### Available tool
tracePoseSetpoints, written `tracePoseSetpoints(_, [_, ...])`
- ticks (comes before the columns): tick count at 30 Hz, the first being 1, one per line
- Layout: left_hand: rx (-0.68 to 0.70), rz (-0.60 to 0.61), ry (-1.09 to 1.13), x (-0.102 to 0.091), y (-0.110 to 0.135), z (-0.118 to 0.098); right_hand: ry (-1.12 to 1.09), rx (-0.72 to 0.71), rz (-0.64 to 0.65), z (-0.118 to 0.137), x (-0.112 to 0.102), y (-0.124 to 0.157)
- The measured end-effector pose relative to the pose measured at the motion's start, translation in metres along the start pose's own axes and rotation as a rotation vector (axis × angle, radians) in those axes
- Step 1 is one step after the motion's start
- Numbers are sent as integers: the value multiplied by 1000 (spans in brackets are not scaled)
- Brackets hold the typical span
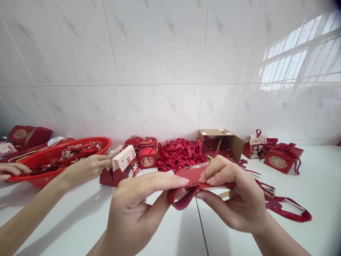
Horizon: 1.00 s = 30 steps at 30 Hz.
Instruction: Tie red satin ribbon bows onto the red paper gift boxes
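Observation:
In front of me a red cardboard gift box (191, 174), seen nearly edge-on, is held up above the table. My left hand (135, 208) pinches a red strap loop (183, 203) at the box's near end between thumb and fingers. My right hand (237, 193) grips the box's right part, fingertips on top and thumb underneath. A loose red ribbon loop (295, 213) lies on the table to the right. Much of the box is hidden behind my fingers.
A co-worker's hand (89, 167) holds an open-topped red and cream gift box (119, 170); the other hand (14, 169) is at a red basin (108, 142) of wrapped sweets. Behind are a ribbon pile (179, 154), small red boxes (148, 156), a cardboard carton (238, 145) and ribbon-tied boxes (277, 158).

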<state>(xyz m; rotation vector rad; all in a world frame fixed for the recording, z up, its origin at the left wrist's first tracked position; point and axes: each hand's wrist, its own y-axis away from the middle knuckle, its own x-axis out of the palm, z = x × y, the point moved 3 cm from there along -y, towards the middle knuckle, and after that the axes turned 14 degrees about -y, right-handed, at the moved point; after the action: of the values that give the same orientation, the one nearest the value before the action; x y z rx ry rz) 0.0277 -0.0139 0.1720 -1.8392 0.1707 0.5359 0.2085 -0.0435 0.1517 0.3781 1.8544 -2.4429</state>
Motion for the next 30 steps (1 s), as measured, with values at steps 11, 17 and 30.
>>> tracePoseSetpoints(11, [96, 133, 158, 0, 0, 1, -89, -66, 5, 4, 3, -3])
tracePoseSetpoints(17, [22, 200, 155, 0, 2, 0, -61, -98, -7, 6, 2, -3])
tracePoseSetpoints(30, [140, 126, 165, 1, 0, -5, -11, -188, -79, 8, 1, -3])
